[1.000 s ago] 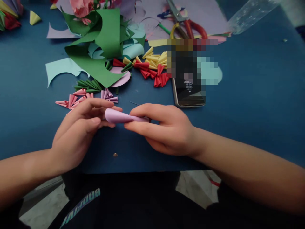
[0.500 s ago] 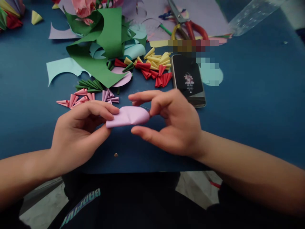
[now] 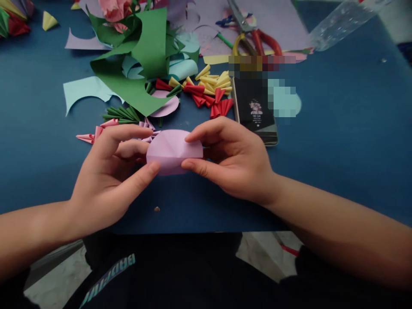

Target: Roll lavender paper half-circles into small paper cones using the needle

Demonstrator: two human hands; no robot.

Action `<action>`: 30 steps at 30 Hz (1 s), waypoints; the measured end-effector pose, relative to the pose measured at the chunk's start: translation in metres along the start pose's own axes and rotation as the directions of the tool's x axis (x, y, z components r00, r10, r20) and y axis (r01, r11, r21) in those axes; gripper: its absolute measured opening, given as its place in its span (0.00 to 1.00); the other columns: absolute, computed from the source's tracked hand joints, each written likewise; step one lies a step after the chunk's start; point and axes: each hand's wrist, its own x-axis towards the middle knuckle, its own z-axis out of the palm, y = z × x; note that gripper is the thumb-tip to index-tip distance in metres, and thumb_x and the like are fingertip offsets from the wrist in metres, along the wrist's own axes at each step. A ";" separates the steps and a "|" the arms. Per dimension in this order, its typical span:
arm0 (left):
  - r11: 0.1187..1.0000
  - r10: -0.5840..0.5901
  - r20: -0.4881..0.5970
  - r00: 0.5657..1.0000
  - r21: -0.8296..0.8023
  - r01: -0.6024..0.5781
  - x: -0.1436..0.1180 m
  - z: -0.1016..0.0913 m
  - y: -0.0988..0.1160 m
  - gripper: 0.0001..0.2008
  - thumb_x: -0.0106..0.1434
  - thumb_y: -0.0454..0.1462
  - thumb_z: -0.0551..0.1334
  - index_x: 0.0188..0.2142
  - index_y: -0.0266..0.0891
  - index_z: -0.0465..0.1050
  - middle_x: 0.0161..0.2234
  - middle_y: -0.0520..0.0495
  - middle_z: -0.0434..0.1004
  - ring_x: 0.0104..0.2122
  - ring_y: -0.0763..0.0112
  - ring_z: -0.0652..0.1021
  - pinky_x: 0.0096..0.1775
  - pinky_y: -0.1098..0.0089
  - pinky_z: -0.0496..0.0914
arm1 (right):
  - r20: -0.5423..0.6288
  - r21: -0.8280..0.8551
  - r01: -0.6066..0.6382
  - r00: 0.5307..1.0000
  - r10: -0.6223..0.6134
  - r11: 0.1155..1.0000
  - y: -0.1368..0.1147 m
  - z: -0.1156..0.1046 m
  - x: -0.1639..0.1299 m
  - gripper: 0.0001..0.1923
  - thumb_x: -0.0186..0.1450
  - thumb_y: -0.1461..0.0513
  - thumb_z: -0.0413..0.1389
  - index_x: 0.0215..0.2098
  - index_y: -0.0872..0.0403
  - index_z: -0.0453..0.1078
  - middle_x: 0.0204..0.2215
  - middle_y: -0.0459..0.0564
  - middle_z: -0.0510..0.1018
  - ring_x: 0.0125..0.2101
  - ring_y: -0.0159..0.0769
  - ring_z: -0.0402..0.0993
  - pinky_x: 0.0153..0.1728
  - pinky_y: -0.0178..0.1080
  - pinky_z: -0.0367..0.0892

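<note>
From my feed, the phone is only half readable — its upper end sits under a block of pixelation, and the small figures on its screen are too tiny to make out. The same blur swallows part of the scissors and the pale blue cut-out beside the phone. The lilac paper disc covers the fingertips of my left hand behind it. The pink paper flower and a clear plastic bottle are cut off by the top edge — the bottle is smeared too.
</note>
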 end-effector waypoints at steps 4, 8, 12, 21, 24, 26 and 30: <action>0.998 -0.056 0.013 0.998 -0.042 0.056 -0.002 -0.002 -0.003 0.15 0.71 0.34 0.76 0.53 0.53 0.80 0.43 0.52 0.87 0.43 0.64 0.87 0.46 0.64 0.84 | 0.101 0.093 -0.101 0.991 0.091 0.991 -0.001 -0.003 0.001 0.24 0.76 0.51 0.70 0.62 0.49 0.69 0.35 0.43 0.81 0.33 0.33 0.82 0.28 0.32 0.76; 0.991 -0.095 0.004 0.996 -0.096 0.095 -0.002 -0.006 -0.007 0.16 0.70 0.35 0.78 0.54 0.54 0.82 0.47 0.52 0.87 0.45 0.64 0.88 0.48 0.64 0.86 | 0.000 0.083 -0.089 0.996 0.089 0.993 -0.003 -0.001 0.000 0.17 0.77 0.51 0.68 0.56 0.49 0.70 0.35 0.44 0.81 0.31 0.33 0.81 0.24 0.33 0.72; 0.984 -0.108 0.016 0.994 -0.141 0.109 -0.001 -0.007 -0.010 0.22 0.69 0.33 0.78 0.57 0.56 0.82 0.57 0.51 0.86 0.48 0.63 0.88 0.50 0.63 0.88 | -0.066 -0.045 0.028 0.997 -0.031 0.999 -0.002 0.004 -0.004 0.17 0.74 0.50 0.72 0.50 0.48 0.72 0.35 0.43 0.83 0.35 0.34 0.83 0.28 0.35 0.75; 0.975 -0.156 -0.028 0.987 -0.161 0.150 0.003 0.001 -0.004 0.16 0.60 0.33 0.83 0.43 0.44 0.82 0.38 0.53 0.85 0.32 0.72 0.85 0.36 0.74 0.84 | -0.104 -0.062 0.054 0.993 -0.060 0.997 -0.006 0.016 -0.020 0.16 0.76 0.54 0.69 0.55 0.46 0.69 0.38 0.45 0.85 0.29 0.35 0.82 0.27 0.39 0.78; 0.975 -0.176 -0.039 0.984 -0.145 0.169 0.001 0.000 -0.004 0.14 0.61 0.37 0.84 0.43 0.42 0.86 0.34 0.51 0.85 0.30 0.72 0.84 0.32 0.77 0.80 | -0.047 0.010 -0.007 0.999 0.007 1.000 -0.005 0.021 -0.020 0.25 0.70 0.57 0.75 0.55 0.44 0.66 0.39 0.45 0.86 0.32 0.37 0.86 0.27 0.39 0.80; 0.977 -0.166 -0.037 0.985 -0.140 0.160 -0.001 -0.003 -0.006 0.12 0.65 0.42 0.82 0.46 0.44 0.89 0.35 0.50 0.87 0.32 0.70 0.84 0.33 0.75 0.80 | -0.078 0.067 -0.050 0.995 0.056 0.996 -0.006 0.024 -0.017 0.26 0.70 0.60 0.74 0.55 0.44 0.64 0.38 0.44 0.86 0.33 0.38 0.87 0.28 0.38 0.80; 0.988 -0.141 -0.051 0.989 -0.070 0.137 -0.002 -0.006 -0.009 0.06 0.68 0.41 0.81 0.42 0.47 0.88 0.39 0.50 0.88 0.39 0.68 0.85 0.41 0.71 0.82 | -0.149 0.126 -0.081 0.984 0.100 0.989 -0.009 0.022 -0.012 0.26 0.70 0.65 0.71 0.55 0.43 0.61 0.36 0.41 0.85 0.32 0.36 0.86 0.28 0.37 0.78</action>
